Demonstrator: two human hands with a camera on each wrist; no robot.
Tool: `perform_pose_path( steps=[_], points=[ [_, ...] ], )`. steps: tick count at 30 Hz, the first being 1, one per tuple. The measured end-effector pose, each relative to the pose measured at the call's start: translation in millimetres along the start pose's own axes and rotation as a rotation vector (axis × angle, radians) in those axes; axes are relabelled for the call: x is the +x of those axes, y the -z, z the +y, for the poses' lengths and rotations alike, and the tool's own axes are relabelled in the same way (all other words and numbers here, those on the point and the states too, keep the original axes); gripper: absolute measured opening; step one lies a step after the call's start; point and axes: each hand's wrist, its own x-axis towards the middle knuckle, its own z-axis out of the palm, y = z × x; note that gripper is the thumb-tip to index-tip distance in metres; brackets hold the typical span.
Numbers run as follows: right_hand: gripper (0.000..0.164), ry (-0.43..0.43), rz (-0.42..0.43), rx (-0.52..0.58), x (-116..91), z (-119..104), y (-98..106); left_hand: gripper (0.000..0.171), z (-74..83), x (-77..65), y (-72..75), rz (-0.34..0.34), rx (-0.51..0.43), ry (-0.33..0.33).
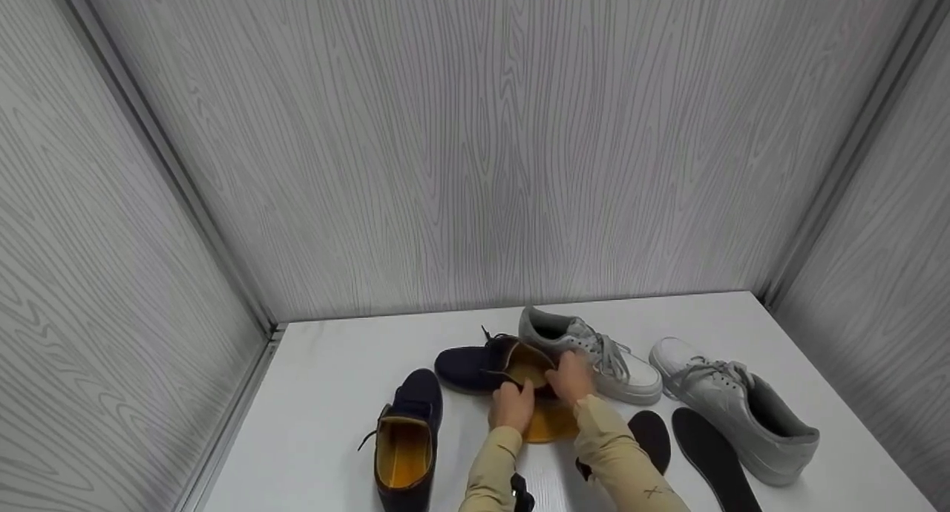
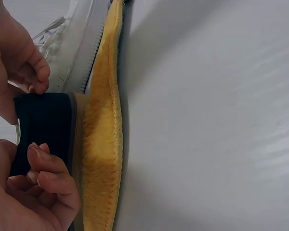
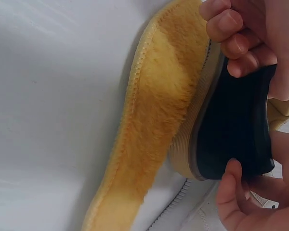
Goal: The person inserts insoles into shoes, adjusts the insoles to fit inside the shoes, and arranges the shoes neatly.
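Note:
A navy lace-up shoe [image 1: 467, 367] with a tan lining lies on its sole, toe to the left, its heel between my hands. My left hand [image 1: 512, 407] grips the near side of its opening, thumb at the rim and fingers outside. With the thumb over the collar, my right hand [image 1: 571, 378] pinches the heel end. The right wrist view shows the dark heel [image 3: 231, 130] and its ribbed tan sole edge between both hands. Close in front of that sole lies a fluffy yellow insole [image 3: 159, 91]. The shoe's inside is partly hidden by my hands.
Another navy shoe [image 1: 419, 393] with a yellow insole inside stands at the left. A white-grey sneaker [image 1: 631, 375] sits behind my right hand, and a second sneaker [image 1: 772, 430] stands farther right. Two dark insoles [image 1: 705, 445] lie near the right forearm. Wood-grain panels enclose the white table [image 1: 334, 378].

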Motion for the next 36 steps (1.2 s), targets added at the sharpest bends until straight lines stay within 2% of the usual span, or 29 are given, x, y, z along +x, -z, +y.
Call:
perform_pose_path(
  steps=[6, 11, 17, 20, 24, 31, 36],
  points=[
    [0.014, 0.033, 0.038, -0.022, -1.8, -1.0, -6.1, 0.036, 0.2, -0.6, 3.1, -0.014, -0.003, -0.022],
    [0.012, 0.08, 0.076, 0.002, -5.1, -2.2, -8.0, 0.037, 1.6, -0.7, 8.5, 0.005, -0.005, -0.048],
    [0.022, 0.197, 0.152, 0.049, -8.6, -14.3, 0.9, 0.042, 8.5, 3.1, 24.6, 0.054, -0.115, -0.163],
    [0.023, 0.181, 0.144, 0.093, -11.9, -24.6, 8.9, 0.043, 14.5, 5.3, 34.7, 0.115, -0.16, -0.229],
    [0.021, 0.115, 0.117, 0.15, -18.6, -38.7, 20.4, 0.041, 19.2, 3.9, 46.2, 0.17, -0.186, -0.258],
    [0.023, 0.125, 0.156, 0.134, -27.9, -49.3, 28.3, 0.039, 21.1, -4.2, 59.4, 0.208, -0.213, -0.295],
    [0.03, 0.116, 0.157, 0.196, -35.5, -51.8, 31.8, 0.04, 21.3, -12.2, 68.4, 0.228, -0.244, -0.351]
  ],
)
